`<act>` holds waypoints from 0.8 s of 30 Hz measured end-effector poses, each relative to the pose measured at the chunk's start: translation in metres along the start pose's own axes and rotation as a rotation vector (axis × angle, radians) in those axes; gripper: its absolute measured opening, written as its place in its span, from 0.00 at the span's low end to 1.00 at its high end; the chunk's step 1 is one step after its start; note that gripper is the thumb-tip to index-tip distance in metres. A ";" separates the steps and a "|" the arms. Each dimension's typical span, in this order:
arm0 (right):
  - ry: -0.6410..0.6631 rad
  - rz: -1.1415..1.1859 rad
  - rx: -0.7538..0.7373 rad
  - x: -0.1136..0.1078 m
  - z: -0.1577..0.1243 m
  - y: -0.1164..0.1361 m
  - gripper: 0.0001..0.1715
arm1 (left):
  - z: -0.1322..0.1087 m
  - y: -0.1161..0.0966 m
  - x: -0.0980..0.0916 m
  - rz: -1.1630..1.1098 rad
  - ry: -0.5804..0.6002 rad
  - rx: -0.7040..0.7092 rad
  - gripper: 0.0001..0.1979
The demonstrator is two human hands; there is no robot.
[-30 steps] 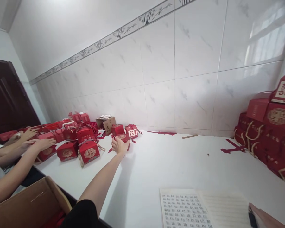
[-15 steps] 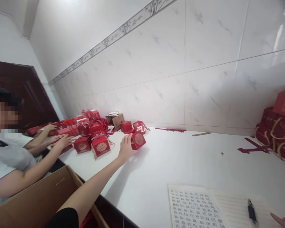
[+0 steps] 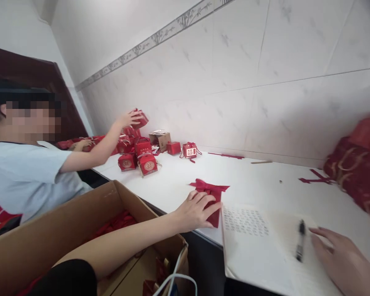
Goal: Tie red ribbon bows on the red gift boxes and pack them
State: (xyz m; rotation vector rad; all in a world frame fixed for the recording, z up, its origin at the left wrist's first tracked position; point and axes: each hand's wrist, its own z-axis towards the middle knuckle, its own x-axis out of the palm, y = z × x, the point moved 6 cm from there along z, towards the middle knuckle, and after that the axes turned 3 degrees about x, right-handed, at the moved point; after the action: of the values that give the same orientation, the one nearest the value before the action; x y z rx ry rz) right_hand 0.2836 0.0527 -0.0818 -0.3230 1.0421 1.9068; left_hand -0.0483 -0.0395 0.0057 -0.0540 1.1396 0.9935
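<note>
head cam | L hand [image 3: 195, 210] grip was clamped on red box [image 3: 213, 193], at near tabletop [image 3: 179, 181] edge just beside notebook [image 3: 253, 242] | R hand [image 3: 342, 259] grip was apart, fingers [image 3: 323, 236] flat on notebook w/ pen [image 3: 301, 240] just beside

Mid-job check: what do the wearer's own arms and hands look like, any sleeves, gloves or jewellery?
The left hand and right hand are bare, with no gloves, rings or watch visible. The left arm has a short black sleeve and a bare forearm. No right sleeve shows.
</note>
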 end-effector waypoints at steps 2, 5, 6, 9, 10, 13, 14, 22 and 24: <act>-0.008 0.047 -0.008 -0.016 0.000 0.027 0.18 | 0.007 -0.010 -0.020 -0.133 -0.086 0.021 0.21; 0.014 0.199 0.044 -0.032 0.000 0.078 0.21 | 0.022 0.013 -0.041 -0.346 -0.260 -0.209 0.10; 0.043 0.241 0.052 -0.033 0.002 0.098 0.20 | 0.025 0.029 -0.043 -0.428 -0.327 -0.368 0.09; 0.165 0.421 0.016 -0.026 0.014 0.163 0.19 | 0.021 0.077 -0.023 -0.746 -0.558 -0.939 0.10; 0.240 0.456 -0.007 -0.018 0.019 0.184 0.17 | 0.017 0.085 -0.011 -0.840 -0.617 -1.076 0.10; 0.359 0.486 -0.061 0.005 0.029 0.228 0.14 | 0.006 0.087 0.019 -0.992 -0.652 -1.189 0.09; 0.363 0.492 -0.057 0.012 0.030 0.235 0.14 | 0.003 0.083 0.027 -1.026 -0.611 -1.162 0.09; 0.361 0.637 0.218 0.053 0.012 0.193 0.23 | 0.000 0.052 0.039 -1.225 -0.322 -0.895 0.14; 0.442 0.670 0.236 0.056 0.011 0.188 0.25 | 0.004 0.052 0.037 -1.202 -0.291 -0.877 0.12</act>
State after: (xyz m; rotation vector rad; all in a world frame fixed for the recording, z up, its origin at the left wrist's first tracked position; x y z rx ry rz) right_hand 0.1016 0.0518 -0.0075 -0.2861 1.8291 2.3146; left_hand -0.0788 0.0167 0.0010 -1.1223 0.1841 0.2959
